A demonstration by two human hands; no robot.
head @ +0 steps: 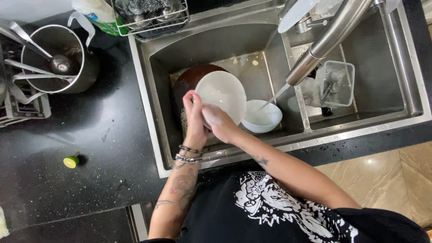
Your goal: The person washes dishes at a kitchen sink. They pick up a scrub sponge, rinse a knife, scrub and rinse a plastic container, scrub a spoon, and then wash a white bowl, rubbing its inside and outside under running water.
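My left hand [194, 118] grips the near edge of a white bowl [223, 93] held tilted over the steel sink [153, 117]. My right hand [218, 122], soapy, presses against the bowl's lower rim beside the left; whether it holds a sponge is hidden. Under the bowl a dark brown dish [189, 80] lies in the basin. To the right sits a second white bowl [262, 118], with water streaming into it from the faucet [326, 42].
A clear plastic container [338, 83] stands in the right sink compartment. On the black counter to the left are a metal pot with utensils [56, 60] and half a lime [70, 161]. A wire rack [150, 15] sits behind the sink.
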